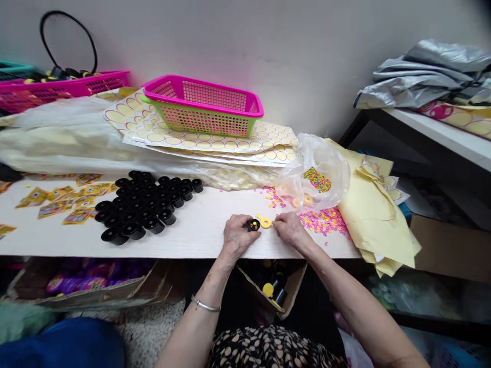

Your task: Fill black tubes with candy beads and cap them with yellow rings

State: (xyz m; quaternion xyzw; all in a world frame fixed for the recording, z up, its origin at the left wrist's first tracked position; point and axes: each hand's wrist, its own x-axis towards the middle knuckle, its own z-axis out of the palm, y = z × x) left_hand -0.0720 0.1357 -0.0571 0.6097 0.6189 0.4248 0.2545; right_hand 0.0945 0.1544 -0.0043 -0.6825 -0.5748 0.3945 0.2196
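Note:
My left hand (237, 236) is wrapped round a small black cup (253, 225) with its opening facing up, and yellow bits show inside it. Just right of the cup is a flat yellow plastic ring (265, 223) with a small knob. The closed fingertips of my right hand (288, 228) pinch the ring's right end. Left of my hands stand several black cups (146, 202) in close rows. Pink and yellow beads (324, 221) lie scattered beside my right hand, near a clear plastic bag (337, 171) holding multicoloured beads (317, 180).
A pink and green basket (207, 120) sits on printed sticker sheets (276, 135) at the back. Yellow packets (79, 199) lie at left, yellow paper (378, 214) at right. Below the table edge are a cardboard box (295, 291) of black and yellow pieces and another box (134, 291) with purple packs.

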